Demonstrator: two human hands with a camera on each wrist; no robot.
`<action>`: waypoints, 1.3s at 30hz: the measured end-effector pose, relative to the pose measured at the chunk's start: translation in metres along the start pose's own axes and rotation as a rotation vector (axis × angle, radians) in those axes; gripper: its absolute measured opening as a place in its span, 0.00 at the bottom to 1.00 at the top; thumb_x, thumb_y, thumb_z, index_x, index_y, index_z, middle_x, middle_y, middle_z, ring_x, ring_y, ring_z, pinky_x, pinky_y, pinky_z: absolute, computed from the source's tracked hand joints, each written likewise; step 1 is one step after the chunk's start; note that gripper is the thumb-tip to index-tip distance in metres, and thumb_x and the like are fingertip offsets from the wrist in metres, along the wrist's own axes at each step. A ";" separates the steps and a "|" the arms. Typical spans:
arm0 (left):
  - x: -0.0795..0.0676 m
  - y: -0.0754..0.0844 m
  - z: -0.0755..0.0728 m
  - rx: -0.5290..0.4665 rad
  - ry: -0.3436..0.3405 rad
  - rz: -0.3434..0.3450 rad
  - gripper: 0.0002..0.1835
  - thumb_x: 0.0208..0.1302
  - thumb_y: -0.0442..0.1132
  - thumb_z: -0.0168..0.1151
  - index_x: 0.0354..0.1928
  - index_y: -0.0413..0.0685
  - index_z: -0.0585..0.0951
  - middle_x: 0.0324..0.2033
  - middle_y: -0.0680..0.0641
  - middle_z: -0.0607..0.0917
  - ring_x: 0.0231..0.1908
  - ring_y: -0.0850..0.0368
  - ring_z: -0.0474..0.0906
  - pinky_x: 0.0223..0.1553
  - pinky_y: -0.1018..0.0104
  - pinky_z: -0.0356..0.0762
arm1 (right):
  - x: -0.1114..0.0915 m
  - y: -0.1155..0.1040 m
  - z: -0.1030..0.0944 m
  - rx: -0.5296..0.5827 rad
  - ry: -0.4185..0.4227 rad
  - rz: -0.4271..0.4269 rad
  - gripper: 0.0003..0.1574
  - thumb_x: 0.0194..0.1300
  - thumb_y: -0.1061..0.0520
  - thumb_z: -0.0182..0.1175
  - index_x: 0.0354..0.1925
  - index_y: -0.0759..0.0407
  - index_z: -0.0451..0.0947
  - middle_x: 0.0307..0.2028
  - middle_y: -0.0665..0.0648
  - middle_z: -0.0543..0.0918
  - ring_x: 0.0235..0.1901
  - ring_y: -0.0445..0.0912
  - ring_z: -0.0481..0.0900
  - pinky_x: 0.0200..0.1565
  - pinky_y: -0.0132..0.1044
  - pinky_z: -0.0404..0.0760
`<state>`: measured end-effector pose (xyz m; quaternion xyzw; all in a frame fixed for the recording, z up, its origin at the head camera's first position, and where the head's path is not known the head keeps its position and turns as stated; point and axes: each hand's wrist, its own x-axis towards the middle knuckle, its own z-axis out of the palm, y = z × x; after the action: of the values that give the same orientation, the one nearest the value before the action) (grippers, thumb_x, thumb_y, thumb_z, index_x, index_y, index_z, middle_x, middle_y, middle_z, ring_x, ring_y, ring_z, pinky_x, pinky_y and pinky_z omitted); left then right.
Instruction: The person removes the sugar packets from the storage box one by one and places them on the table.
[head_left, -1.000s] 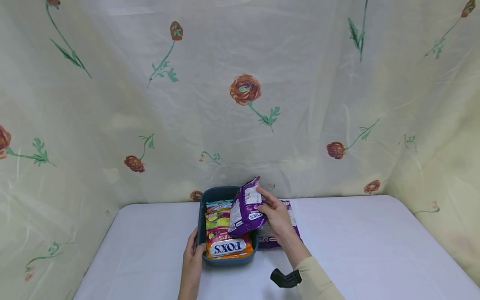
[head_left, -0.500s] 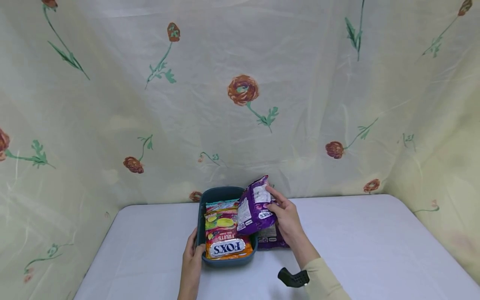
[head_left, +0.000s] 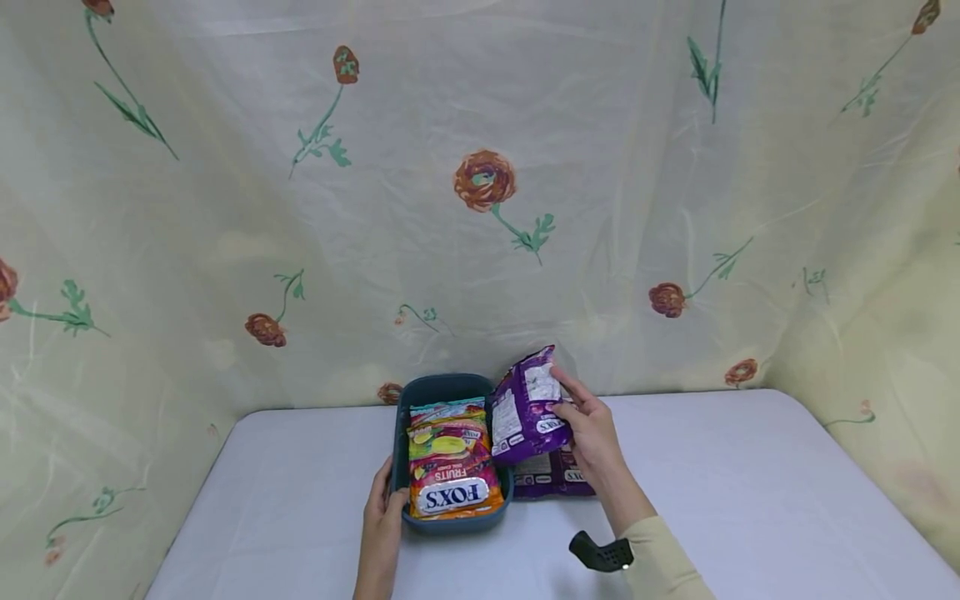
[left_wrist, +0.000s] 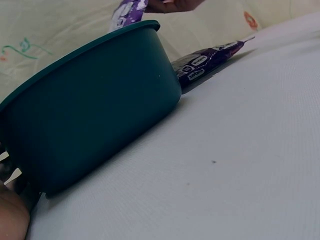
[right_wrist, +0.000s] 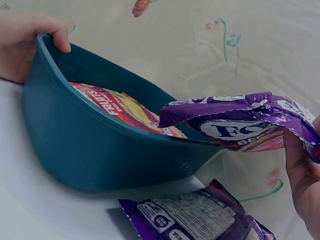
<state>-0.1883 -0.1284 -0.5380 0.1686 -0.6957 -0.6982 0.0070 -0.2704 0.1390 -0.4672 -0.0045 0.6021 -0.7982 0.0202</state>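
My left hand grips the near left side of a dark teal plastic bin; in the right wrist view its thumb hooks over the rim. A red and yellow Fox's fruit candy bag lies in the bin on top of other candy bags. My right hand pinches a purple Fox's berries candy bag by its right side, tilted up, its lower left corner right at the bin's right rim. Below it, a second purple candy bag lies on the table, against the bin's right side.
The white-covered table stretches out on both sides of the bin. Behind it hangs a pale flowered cloth, close to the bin's back end. A black wrist strap piece sits at the right sleeve.
My right hand has moved right with the purple candy bag, from over the bin to its right edge, uncovering more of the fruit candy bag. The left hand and bin have barely moved.
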 end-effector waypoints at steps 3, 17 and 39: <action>0.000 -0.001 -0.001 -0.008 -0.006 -0.001 0.32 0.67 0.38 0.43 0.73 0.53 0.53 0.74 0.42 0.51 0.73 0.42 0.45 0.72 0.45 0.50 | 0.000 -0.001 -0.004 0.005 0.009 0.001 0.36 0.62 0.70 0.49 0.68 0.52 0.63 0.70 0.49 0.62 0.52 0.36 0.76 0.47 0.30 0.82; 0.000 -0.002 -0.004 -0.003 -0.014 -0.014 0.33 0.67 0.38 0.42 0.74 0.53 0.51 0.74 0.42 0.50 0.73 0.41 0.44 0.71 0.44 0.49 | 0.001 -0.001 -0.022 0.011 0.046 0.008 0.36 0.63 0.70 0.46 0.68 0.52 0.62 0.71 0.50 0.61 0.59 0.40 0.69 0.50 0.27 0.80; 0.000 -0.001 -0.002 -0.006 -0.023 0.006 0.32 0.67 0.38 0.42 0.73 0.55 0.53 0.74 0.43 0.51 0.73 0.43 0.45 0.71 0.45 0.51 | -0.001 -0.007 -0.044 0.031 0.079 -0.003 0.36 0.64 0.72 0.44 0.70 0.58 0.59 0.72 0.53 0.58 0.66 0.43 0.61 0.51 0.21 0.76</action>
<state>-0.1879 -0.1301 -0.5390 0.1583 -0.6942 -0.7021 0.0016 -0.2714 0.1828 -0.4727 0.0263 0.5900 -0.8070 -0.0046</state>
